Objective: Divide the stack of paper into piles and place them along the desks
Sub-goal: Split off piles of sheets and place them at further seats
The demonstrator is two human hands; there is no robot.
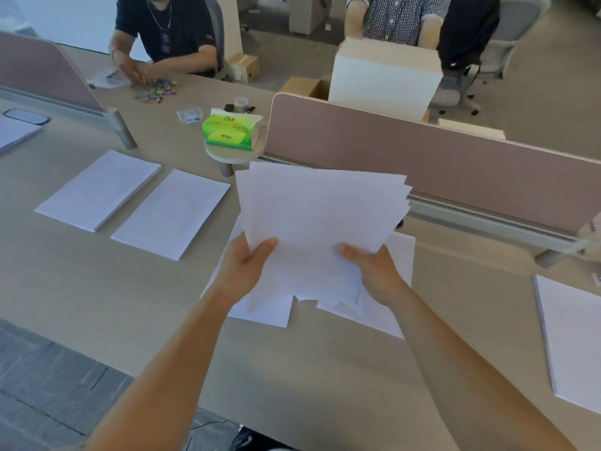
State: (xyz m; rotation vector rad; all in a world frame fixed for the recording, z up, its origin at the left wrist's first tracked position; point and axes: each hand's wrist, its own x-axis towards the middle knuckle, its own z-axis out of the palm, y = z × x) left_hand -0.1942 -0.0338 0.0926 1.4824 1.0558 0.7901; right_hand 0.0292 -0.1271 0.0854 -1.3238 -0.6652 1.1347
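Both hands grip one fanned sheaf of white paper (312, 222) at frame centre, above the worktop (325, 369): the left hand (242, 266) pinches its lower left edge, thumb on top, and the right hand (374, 271) its lower right. Under it lie two more paper piles (383, 314). Two neat piles (97, 190) lie at left, another (572, 336) at the right edge. A green tissue pack (229, 131) sits at upper centre.

A green tissue pack (231, 131) sits on a small round shelf (227, 155) at the end of a pink divider panel (422, 157), with a few dark little items (241, 105) just behind it. Farther back, a seated person in a dark shirt (169, 30) has scattered colourful pieces (156, 91) close in front. Another person in a checked shirt (396, 17) is behind a large white box (383, 76).
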